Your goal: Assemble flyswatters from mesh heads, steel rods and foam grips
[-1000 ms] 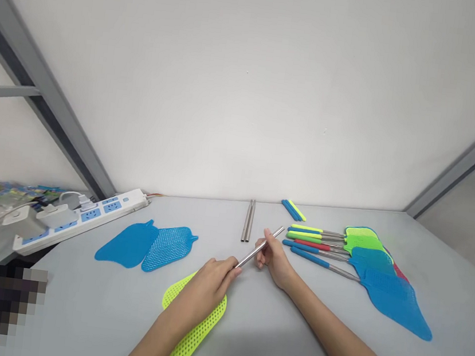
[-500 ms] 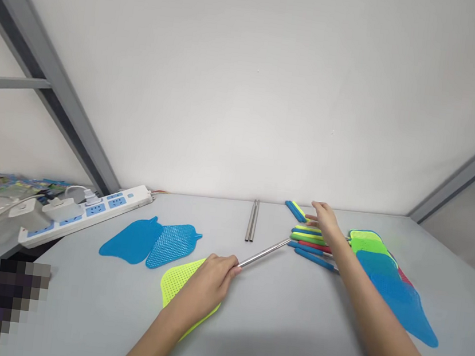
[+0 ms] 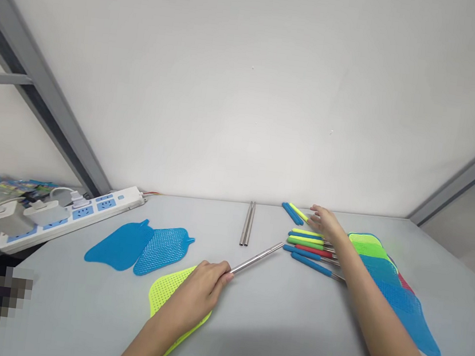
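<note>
My left hand (image 3: 202,289) is closed around a yellow-green fly swatter (image 3: 169,288) where its mesh head joins the metal rod (image 3: 258,257). The rod points up and right, bare at its far end. My right hand (image 3: 325,220) reaches to the back right, fingers stretched and apart, beside a loose yellow handle grip (image 3: 298,212). Whether the fingertips touch it, I cannot tell. Two blue grips (image 3: 292,213) lie along the yellow one. Under my right forearm are several swatters with coloured handles (image 3: 310,255) and overlapping mesh heads (image 3: 404,302); the arm hides their middles.
Two metal rods (image 3: 247,224) lie side by side near the wall. Two blue swatter heads (image 3: 121,244) rest on the left of the grey table (image 3: 266,326). A white power strip (image 3: 99,207) with plugs runs along the left edge. Grey frame posts stand at both sides.
My right hand's fingers have come lower and nearer to the yellow grip. My left hand still holds the swatter. The whole view has shifted slightly.
</note>
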A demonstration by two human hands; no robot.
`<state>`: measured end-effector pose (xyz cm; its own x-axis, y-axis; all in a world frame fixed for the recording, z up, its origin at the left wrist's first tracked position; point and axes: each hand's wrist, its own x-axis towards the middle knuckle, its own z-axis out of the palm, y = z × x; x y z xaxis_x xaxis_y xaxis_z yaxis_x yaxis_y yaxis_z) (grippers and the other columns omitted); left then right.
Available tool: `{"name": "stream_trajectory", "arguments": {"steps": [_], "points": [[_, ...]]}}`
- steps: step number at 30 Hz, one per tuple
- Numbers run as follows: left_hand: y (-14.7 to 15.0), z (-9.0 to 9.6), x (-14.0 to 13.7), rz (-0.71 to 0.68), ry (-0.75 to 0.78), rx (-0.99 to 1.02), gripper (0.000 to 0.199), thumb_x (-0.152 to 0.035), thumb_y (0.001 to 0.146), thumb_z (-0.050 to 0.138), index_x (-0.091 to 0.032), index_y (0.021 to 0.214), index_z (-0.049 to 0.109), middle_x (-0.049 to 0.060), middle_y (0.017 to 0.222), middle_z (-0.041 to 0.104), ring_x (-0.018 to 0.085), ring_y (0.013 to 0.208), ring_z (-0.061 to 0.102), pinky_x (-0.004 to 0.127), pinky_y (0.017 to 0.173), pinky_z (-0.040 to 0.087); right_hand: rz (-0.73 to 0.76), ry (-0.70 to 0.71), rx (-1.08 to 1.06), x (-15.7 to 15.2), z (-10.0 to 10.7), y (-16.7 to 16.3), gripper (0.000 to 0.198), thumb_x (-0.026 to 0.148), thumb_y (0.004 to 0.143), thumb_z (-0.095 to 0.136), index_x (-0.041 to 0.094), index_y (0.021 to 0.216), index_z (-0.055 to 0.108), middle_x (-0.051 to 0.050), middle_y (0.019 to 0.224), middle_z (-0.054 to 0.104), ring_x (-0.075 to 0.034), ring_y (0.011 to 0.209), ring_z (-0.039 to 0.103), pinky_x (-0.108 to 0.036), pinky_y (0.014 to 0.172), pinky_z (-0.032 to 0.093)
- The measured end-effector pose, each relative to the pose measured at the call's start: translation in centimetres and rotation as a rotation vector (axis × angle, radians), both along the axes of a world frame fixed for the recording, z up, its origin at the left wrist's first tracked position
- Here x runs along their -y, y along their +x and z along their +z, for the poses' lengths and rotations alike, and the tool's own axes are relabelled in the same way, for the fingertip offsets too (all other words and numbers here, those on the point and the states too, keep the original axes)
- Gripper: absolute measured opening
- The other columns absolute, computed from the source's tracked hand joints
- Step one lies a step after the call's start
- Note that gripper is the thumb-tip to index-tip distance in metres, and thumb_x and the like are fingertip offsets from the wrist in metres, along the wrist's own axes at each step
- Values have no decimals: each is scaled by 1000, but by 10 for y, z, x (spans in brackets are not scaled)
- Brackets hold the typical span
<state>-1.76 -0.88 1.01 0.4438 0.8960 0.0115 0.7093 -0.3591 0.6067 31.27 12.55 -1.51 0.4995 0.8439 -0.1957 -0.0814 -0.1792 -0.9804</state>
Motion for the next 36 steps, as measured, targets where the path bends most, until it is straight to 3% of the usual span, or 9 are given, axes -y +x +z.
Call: {"name": "stream_trajectory", "arguments": {"steps": [11, 17, 23, 36], "points": [[1, -1, -2, 39, -19, -3, 34, -41, 84, 23, -21, 70, 46, 0, 66, 51, 17, 72, 47, 26, 60, 34, 136, 31, -89, 6, 1, 0, 14, 27, 63, 57, 17, 74, 57, -8, 104, 52, -19, 89, 52, -24, 61, 50], [2, 0, -5, 53, 30, -10, 33, -39, 84, 22, -21, 71, 46, 1, 70, 53, 18, 74, 48, 28, 64, 34, 33, 98, -95, 2, 1, 10, 12, 26, 65, 52, 19, 74, 57, -5, 106, 53, -16, 86, 54, -20, 57, 48], [3, -4, -6, 44, 39, -11, 34, -40, 84, 22, -21, 74, 48, 1, 71, 54, 19, 75, 48, 28, 65, 34, -94, 152, -148, 2, -4, 25, 8, 20, 66, 46, 18, 69, 53, -5, 94, 57, -14, 76, 56, -21, 56, 48], [5, -5, -8, 40, 56, -5, 35, -41, 84, 23, -20, 72, 48, 1, 71, 54, 18, 74, 48, 29, 65, 34, -161, 193, -280, 0, -11, 33, 11, 13, 67, 44, 16, 65, 54, -5, 83, 59, -11, 73, 56, -20, 59, 48]]}}
